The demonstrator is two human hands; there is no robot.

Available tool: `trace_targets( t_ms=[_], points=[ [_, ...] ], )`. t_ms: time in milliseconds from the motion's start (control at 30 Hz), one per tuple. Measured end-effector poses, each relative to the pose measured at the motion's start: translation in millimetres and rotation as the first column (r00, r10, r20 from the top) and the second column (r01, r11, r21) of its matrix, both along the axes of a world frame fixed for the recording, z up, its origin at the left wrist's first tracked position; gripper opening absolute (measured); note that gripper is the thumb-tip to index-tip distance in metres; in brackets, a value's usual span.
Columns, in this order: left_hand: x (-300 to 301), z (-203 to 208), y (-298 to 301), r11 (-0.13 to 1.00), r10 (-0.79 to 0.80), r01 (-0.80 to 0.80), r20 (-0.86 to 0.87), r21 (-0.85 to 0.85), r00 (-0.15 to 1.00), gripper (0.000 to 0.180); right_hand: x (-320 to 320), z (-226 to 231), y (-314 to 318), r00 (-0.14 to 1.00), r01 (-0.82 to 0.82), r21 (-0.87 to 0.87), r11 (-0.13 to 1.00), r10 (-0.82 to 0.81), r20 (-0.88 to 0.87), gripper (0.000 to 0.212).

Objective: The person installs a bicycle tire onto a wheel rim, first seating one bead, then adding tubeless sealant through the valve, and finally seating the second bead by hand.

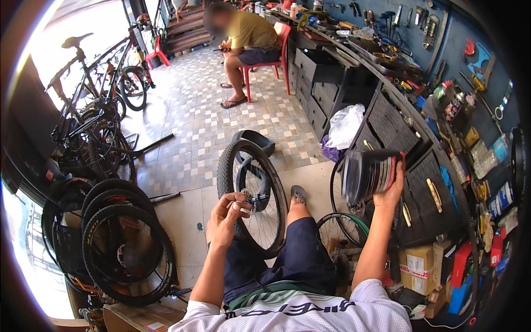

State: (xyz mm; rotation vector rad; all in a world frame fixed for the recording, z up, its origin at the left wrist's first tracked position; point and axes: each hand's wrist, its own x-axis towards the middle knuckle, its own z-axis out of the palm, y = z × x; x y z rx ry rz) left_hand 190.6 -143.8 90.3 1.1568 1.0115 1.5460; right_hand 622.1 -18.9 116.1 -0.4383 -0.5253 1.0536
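My right hand (390, 185) is raised at the right, its fingers wrapped round a dark plastic bottle (365, 174) with a red and white label. The bottle is tipped over to the left, and its narrow end points down. My left hand (227, 218) is closed, thumb and fingertips pressed together, beside the hub (253, 203) of a bicycle wheel. Whatever those fingers may pinch is too small to make out. The wheel's knobby tyre (225, 171) stands upright in front of my legs, its lower part next to my left knee. A black curved piece (260, 141) shows behind it.
Bicycles (94, 105) and a pile of tyred wheels (127, 249) fill the left. A person (251, 39) sits on a red chair (283, 41) ahead. Along the right runs a cluttered workbench with dark drawers (387, 124). A thin rim (345, 218) and cardboard boxes (416, 265) stand near my right.
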Motion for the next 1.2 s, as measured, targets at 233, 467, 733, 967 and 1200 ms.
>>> trace_targets(
  t_ms=[233, 467, 733, 967, 1200],
  points=[
    [-4, -5, -3, 1.000, 0.004, -0.004, -0.015, -0.028, 1.000, 0.041, -14, 29, -4, 0.985, -0.023, 0.055, 0.998, 0.013, 0.169, 0.044],
    [-6, -6, -6, 0.999, 0.010, -0.011, -0.016, -0.048, 1.000, 0.042, -28, 56, -3, 0.987, -0.004, 0.099, 0.995, -0.011, 0.159, 0.042],
    [-12, -17, -6, 0.998, 0.014, -0.015, -0.018, -0.053, 1.000, 0.042, -29, 46, -6, 0.972, -0.017, 0.073, 0.997, -0.001, 0.234, 0.046],
    [-5, -16, -5, 0.998, -0.014, 0.014, -0.012, -0.057, 1.000, 0.038, -34, 36, -11, 0.930, 0.074, -0.017, 0.997, -0.063, 0.363, 0.066],
    [-4, -17, -4, 0.997, -0.034, 0.033, -0.006, -0.066, 0.999, 0.038, -26, 17, 3, 0.959, 0.053, -0.126, 0.991, -0.015, 0.281, 0.060]
  ],
)
